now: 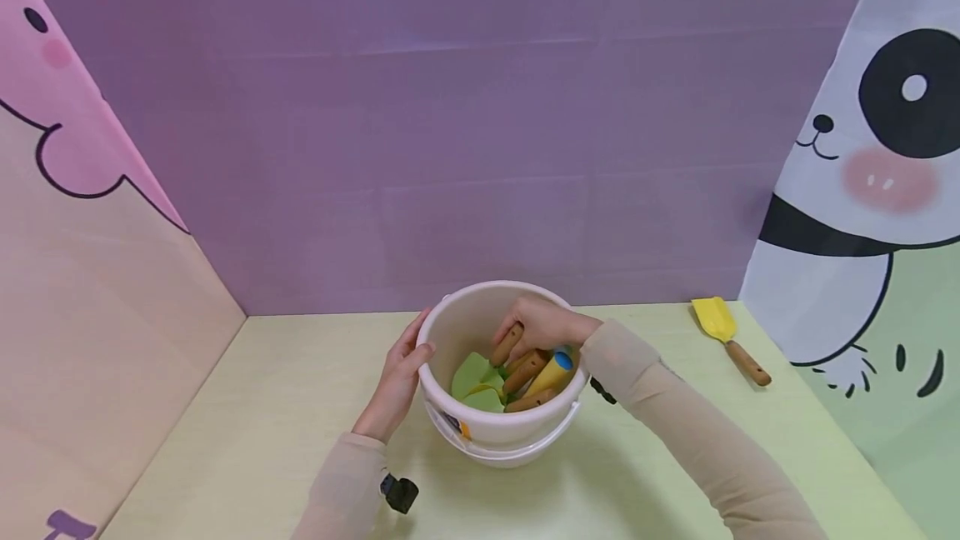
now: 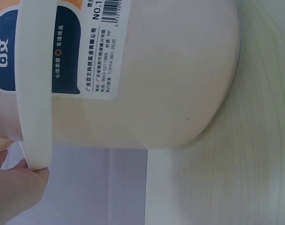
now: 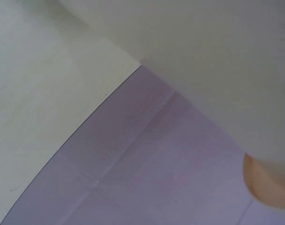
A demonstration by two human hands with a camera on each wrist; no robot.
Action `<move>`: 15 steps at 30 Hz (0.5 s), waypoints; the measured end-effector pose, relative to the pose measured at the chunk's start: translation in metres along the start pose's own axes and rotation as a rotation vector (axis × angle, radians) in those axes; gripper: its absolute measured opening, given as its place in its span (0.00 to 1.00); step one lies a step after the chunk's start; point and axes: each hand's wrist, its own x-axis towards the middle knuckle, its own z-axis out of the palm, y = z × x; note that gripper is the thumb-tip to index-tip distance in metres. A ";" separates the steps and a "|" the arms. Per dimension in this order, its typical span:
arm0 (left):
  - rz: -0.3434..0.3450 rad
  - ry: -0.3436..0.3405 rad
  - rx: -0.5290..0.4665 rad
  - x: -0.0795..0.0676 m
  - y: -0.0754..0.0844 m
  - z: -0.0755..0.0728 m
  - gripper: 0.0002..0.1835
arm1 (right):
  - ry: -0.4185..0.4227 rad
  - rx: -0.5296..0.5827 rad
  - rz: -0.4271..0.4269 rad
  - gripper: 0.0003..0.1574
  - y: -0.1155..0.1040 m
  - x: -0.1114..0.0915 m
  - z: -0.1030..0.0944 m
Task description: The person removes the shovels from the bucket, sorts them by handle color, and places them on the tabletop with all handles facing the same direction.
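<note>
A white bucket (image 1: 498,437) stands on the table, holding several toy garden tools with wooden handles (image 1: 527,372), green plastic heads (image 1: 472,375) and a yellow piece with a blue end (image 1: 553,371). My left hand (image 1: 399,375) grips the bucket's left rim, thumb over the edge; in the left wrist view its fingers (image 2: 29,183) lie by the bucket's handle band. Reaching over the right rim, my right hand (image 1: 538,326) pinches a wooden-handled tool (image 1: 507,344) inside the bucket. The head of that tool is hidden among the others. The right wrist view mostly shows the bucket's blurred wall (image 3: 217,61).
A yellow toy shovel (image 1: 716,319) with a wooden handle lies on the table at the far right, near the back edge. A purple backdrop (image 1: 480,148) rises behind the table (image 1: 300,390), with printed panels on the left and right.
</note>
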 end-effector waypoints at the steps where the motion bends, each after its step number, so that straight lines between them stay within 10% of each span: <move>1: 0.002 -0.004 0.000 0.000 0.000 0.000 0.32 | 0.002 0.009 0.012 0.17 0.000 -0.001 -0.001; 15: -0.008 -0.031 0.003 0.003 0.002 0.001 0.32 | 0.096 -0.032 0.030 0.16 -0.001 -0.016 -0.023</move>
